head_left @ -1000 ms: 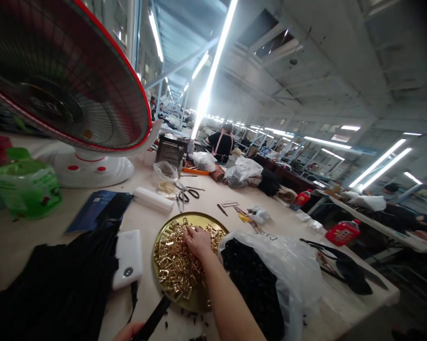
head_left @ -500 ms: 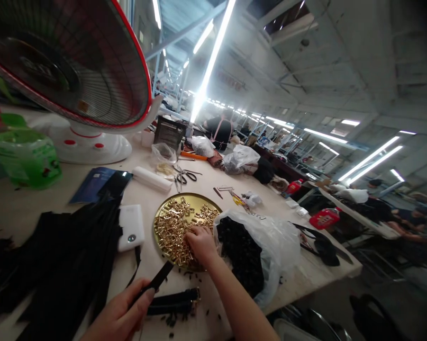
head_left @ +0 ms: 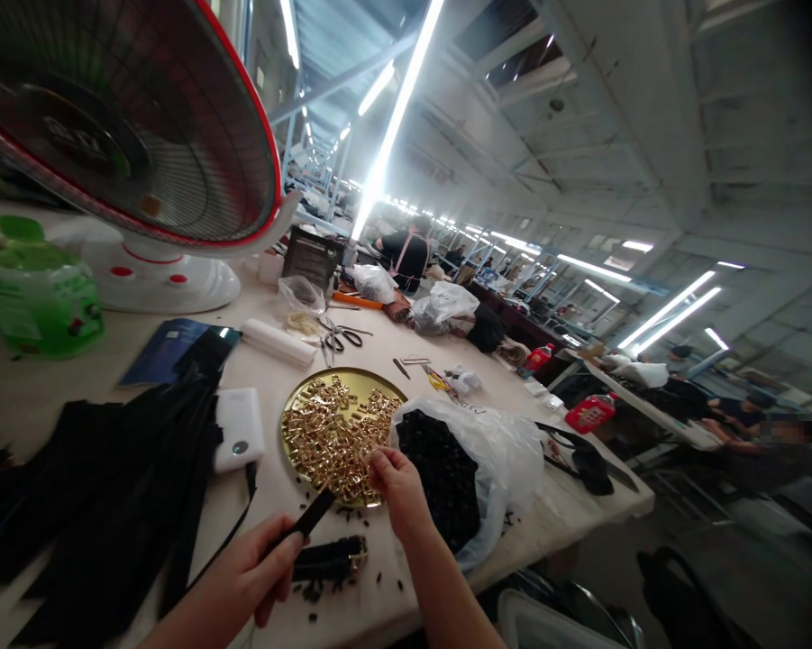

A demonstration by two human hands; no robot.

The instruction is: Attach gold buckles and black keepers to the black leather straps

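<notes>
My left hand is closed round a black strap whose free end points up toward the gold tray. Over the tray's near edge my right hand has its fingers pinched together, apparently on a small gold buckle picked from the heap of gold buckles. A second black strap with a gold buckle lies on the table between my two hands. Small dark bits are scattered on the table around it.
A plastic bag of black pieces sits right of the tray. Black fabric, a white power bank, a blue booklet, scissors, a green tub and a big red-rimmed fan crowd the left. Other workers sit farther back.
My right hand has drawn back from the middle of the buckle heap to the tray's near edge and pinched shut. My left hand has come up into view with the black strap.
</notes>
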